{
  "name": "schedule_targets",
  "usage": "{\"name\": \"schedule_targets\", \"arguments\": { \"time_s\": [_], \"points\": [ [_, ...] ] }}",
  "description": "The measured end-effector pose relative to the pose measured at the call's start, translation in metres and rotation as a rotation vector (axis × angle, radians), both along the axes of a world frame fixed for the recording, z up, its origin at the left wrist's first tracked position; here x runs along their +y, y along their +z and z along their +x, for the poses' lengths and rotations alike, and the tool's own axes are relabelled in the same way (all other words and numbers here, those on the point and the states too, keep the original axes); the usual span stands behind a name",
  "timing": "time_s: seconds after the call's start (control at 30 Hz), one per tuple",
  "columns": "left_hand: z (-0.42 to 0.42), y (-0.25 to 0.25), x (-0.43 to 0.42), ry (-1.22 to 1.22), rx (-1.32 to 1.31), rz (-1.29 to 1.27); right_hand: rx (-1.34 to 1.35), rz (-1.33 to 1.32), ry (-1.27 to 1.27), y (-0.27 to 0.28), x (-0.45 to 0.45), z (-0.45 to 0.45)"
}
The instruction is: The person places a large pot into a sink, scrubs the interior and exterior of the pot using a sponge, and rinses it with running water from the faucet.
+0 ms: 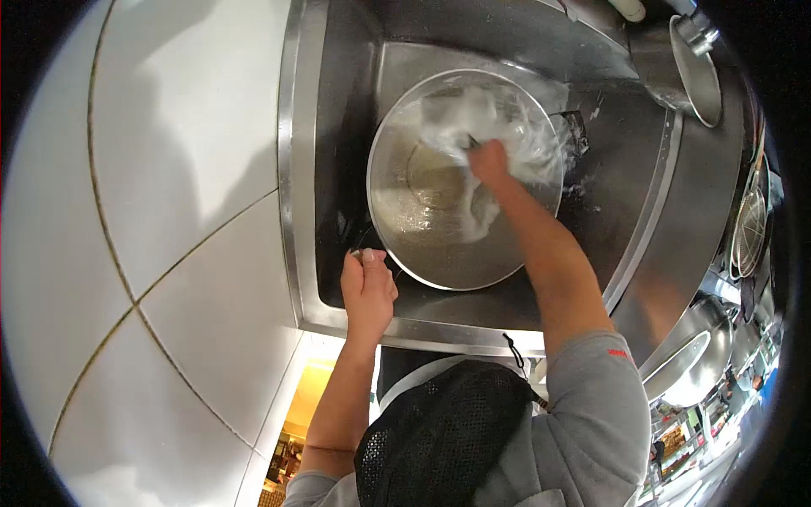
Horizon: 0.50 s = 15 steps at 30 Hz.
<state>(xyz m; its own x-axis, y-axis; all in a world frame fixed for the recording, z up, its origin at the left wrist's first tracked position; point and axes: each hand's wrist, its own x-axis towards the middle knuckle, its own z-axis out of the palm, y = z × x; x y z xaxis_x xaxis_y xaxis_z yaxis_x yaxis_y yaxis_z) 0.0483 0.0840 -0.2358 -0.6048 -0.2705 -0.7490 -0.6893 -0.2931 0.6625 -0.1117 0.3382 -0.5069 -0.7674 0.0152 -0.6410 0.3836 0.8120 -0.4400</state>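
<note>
A large round metal pot (405, 245) sits tilted toward me in the sink, its inside wet and streaked with white suds (460, 118). My left hand (367, 283) is closed around a loop handle at the pot's near left side. Inside the pot, my right hand (488, 162) is closed and blurred by motion. A small dark bit shows at its fingers, but I cannot make out what it holds. The suds are smeared around that hand and along the pot's inner wall.
The steel sink (331, 127) surrounds the pot, with white wall tiles (194, 127) on the left. A metal pan (676, 72) stands at the upper right under a tap (699, 34). Farther right are a wire strainer (750, 232) and metal bowls (697, 355).
</note>
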Motion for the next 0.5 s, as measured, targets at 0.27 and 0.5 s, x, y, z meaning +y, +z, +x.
{"name": "schedule_targets", "arguments": {
  "time_s": [0.27,0.5],
  "points": [
    [-0.022,0.041,0.022,-0.040,0.113,0.083,0.492,-0.663,-0.164,0.074,-0.169,0.014],
    [-0.041,0.106,0.079,-0.692,0.351,-0.075,-0.130,-1.488,-0.932,0.228,-0.114,-0.016]
  ]
}}
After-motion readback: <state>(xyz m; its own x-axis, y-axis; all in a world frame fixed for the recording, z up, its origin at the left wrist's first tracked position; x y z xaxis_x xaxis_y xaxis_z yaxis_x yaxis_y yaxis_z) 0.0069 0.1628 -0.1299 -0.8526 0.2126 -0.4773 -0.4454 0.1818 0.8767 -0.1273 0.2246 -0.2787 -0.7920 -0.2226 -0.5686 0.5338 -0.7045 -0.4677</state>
